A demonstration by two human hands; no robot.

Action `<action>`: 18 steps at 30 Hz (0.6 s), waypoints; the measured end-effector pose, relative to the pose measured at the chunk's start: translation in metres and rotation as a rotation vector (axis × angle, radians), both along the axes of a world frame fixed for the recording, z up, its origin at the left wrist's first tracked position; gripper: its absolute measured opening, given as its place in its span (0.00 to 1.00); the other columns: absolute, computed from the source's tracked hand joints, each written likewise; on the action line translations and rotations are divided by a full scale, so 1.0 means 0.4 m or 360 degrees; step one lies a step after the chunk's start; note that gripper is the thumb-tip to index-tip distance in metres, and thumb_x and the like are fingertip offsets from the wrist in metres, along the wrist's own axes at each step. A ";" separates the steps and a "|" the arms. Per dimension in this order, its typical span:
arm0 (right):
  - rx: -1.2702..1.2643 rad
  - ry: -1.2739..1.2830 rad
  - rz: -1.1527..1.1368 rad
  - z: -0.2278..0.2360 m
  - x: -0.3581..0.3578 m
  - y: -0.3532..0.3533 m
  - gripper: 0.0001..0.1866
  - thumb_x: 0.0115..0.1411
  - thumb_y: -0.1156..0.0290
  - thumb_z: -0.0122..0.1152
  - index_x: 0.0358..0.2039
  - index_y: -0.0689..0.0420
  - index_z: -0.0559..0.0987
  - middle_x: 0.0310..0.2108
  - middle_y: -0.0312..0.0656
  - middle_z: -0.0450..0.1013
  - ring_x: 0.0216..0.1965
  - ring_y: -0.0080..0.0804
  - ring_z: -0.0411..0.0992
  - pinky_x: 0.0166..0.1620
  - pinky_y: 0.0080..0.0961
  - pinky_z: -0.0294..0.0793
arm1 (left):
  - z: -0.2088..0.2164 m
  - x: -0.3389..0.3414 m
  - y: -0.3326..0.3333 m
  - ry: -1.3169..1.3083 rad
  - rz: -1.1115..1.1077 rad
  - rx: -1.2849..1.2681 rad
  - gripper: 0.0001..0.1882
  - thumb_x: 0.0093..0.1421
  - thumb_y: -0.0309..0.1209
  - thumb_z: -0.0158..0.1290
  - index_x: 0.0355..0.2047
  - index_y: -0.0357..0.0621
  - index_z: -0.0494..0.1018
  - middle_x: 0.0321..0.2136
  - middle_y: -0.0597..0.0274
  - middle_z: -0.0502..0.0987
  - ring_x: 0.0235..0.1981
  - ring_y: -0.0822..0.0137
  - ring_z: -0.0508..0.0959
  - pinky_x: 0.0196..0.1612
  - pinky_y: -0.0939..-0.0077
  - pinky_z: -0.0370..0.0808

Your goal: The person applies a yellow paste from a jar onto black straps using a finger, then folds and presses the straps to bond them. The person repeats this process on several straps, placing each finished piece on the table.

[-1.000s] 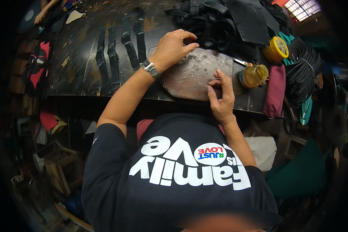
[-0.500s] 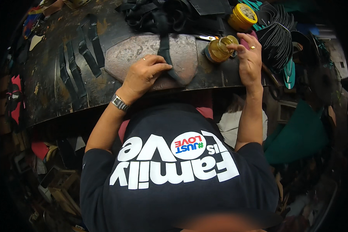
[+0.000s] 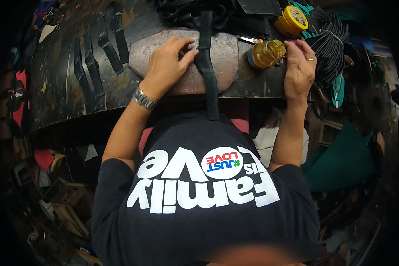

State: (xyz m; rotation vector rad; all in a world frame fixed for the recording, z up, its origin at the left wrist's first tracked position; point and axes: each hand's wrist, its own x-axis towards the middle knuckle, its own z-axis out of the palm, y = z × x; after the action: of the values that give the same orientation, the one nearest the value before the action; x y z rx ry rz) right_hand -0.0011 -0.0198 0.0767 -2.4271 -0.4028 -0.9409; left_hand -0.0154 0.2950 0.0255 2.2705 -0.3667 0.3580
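Black strap (image 3: 207,66) is laid across the stone slab (image 3: 164,48) at the workbench's near edge, pinched by the left hand (image 3: 166,66); the right hand (image 3: 299,71) is closed on an amber jar (image 3: 265,54); gluing seems yet undone.

**Bench stock, counted**

- Hands: 2, the left hand (image 3: 166,66) and right hand (image 3: 299,71).
- Oval stone slabs (image 3: 226,57): 1, at 12 o'clock.
- Long black straps (image 3: 207,57) across the slab: 1.
- Amber jars (image 3: 265,54): 1, at 1 o'clock.
- Yellow-lidded tins (image 3: 290,21): 1.
- Loose black strips (image 3: 106,42) at 10 o'clock: 4 at least.
- Wristwatches (image 3: 144,98): 1.
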 end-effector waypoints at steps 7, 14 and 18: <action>-0.0435 0.0089 -0.0217 -0.017 -0.083 0.030 0.12 0.54 0.76 0.62 0.39 0.59 0.84 0.46 0.48 0.76 0.50 0.48 0.72 0.55 0.42 0.69 | -0.007 0.073 -0.023 0.0191 0.0100 0.0202 0.15 0.56 0.39 0.66 0.37 0.41 0.82 0.32 0.59 0.81 0.31 0.64 0.81 0.35 0.72 0.76; 0.0793 0.0695 0.0404 -0.038 -0.128 0.129 0.29 0.56 0.84 0.63 0.59 0.58 0.73 0.47 0.40 0.75 0.45 0.25 0.72 0.53 0.23 0.71 | -0.016 0.035 -0.028 0.0555 -0.0251 -0.0837 0.08 0.60 0.29 0.64 0.35 0.38 0.79 0.27 0.68 0.80 0.29 0.79 0.76 0.34 0.82 0.72; 0.1411 0.1145 0.0848 -0.073 -0.129 0.224 0.39 0.57 0.85 0.63 0.68 0.58 0.61 0.43 0.43 0.76 0.44 0.24 0.74 0.49 0.20 0.73 | -0.016 -0.040 -0.059 0.0774 -0.0453 -0.1420 0.08 0.61 0.27 0.63 0.38 0.38 0.78 0.32 0.68 0.81 0.33 0.80 0.77 0.36 0.85 0.74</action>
State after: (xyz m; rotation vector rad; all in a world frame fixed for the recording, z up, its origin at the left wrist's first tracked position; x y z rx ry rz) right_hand -0.0525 0.0700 0.0476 -1.5453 -0.2533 0.0485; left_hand -0.0312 0.2714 0.0191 1.3385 -0.2051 -0.1687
